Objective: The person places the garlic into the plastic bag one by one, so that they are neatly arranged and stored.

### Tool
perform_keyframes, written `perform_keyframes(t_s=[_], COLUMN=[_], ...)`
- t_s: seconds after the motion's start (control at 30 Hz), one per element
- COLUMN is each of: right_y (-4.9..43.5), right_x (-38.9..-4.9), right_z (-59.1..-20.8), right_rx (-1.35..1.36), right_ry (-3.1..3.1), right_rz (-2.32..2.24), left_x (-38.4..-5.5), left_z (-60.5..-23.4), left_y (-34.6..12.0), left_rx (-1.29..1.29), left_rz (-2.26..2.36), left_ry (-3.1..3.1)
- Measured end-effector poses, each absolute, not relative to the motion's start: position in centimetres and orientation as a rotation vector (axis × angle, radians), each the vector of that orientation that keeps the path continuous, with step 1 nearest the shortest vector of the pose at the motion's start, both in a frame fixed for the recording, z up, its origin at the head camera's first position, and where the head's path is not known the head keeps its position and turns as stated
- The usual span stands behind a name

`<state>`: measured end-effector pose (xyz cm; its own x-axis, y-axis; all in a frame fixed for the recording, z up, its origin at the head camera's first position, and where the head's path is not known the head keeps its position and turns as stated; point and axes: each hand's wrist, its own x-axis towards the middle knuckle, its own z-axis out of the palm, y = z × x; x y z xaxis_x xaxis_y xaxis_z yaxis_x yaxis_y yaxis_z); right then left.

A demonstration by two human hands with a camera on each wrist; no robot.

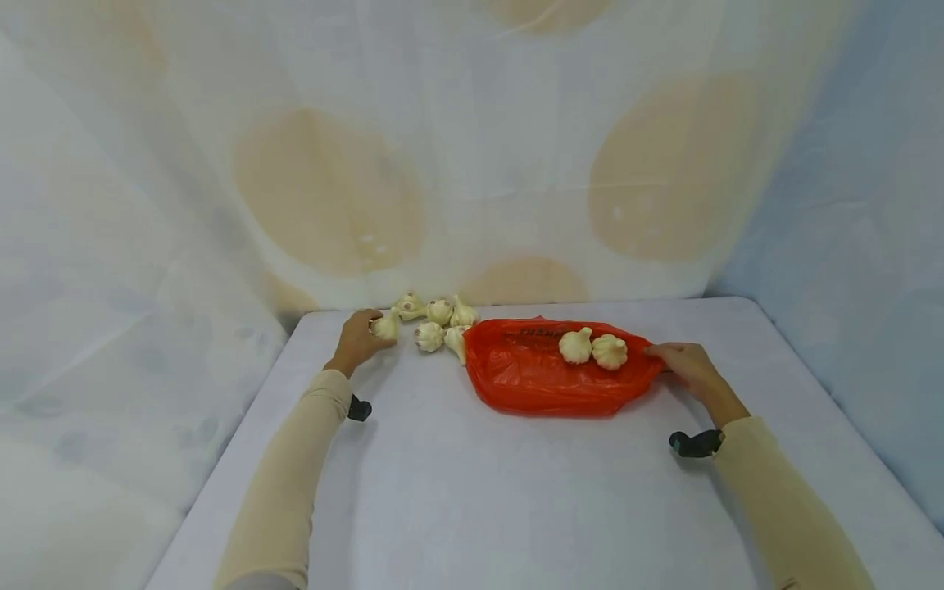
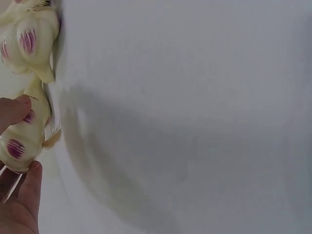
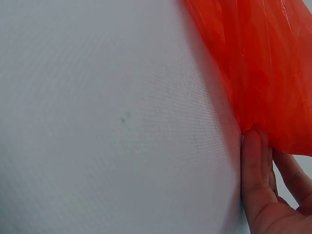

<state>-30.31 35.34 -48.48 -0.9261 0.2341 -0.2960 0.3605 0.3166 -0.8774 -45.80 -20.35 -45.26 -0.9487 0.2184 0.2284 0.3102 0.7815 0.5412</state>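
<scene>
My left hand (image 1: 356, 342) grips a garlic bulb (image 1: 385, 326) at the back left of the table. In the left wrist view, thumb and fingers hold that purple-streaked bulb from opposite sides, and another bulb (image 2: 31, 41) lies just beyond it. Several more garlic bulbs (image 1: 430, 337) cluster to the right of this hand. A red plastic bag (image 1: 531, 381) lies flat beside the cluster, with two garlic bulbs (image 1: 575, 346) on it. At the bag's right end, my right hand (image 1: 693, 373) pinches the edge; part of its fingertips is hidden by the red plastic (image 3: 263, 87).
A white cloth-covered table (image 1: 531, 500) carries everything. Pale curtains (image 1: 472, 164) with tan round spots stand close behind its back edge, and more cloth hangs at both sides. Dark wrist devices (image 1: 696, 443) show below the hands.
</scene>
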Motion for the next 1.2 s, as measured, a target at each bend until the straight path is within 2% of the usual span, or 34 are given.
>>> perform_keyframes(t_s=[0.43,0.87,1.2], right_y=[35.3,35.4,35.3], right_x=[-30.4,-30.2,-30.2], right_z=[-48.5,-48.2,-48.3], right_rx=[0.569,0.543,0.564], right_ry=[2.435,2.431,2.421], right_rz=[-1.672,-1.690,-1.700], left_x=[-44.2,-44.3,-44.1], left_z=[-48.0,-48.3,-47.3], left_y=[-19.6,-19.9,-19.8], left_rx=[-0.264,-0.463,-0.509], left_rz=[-1.337,-1.163,-1.107], left_ry=[-2.751,-2.661,-2.584])
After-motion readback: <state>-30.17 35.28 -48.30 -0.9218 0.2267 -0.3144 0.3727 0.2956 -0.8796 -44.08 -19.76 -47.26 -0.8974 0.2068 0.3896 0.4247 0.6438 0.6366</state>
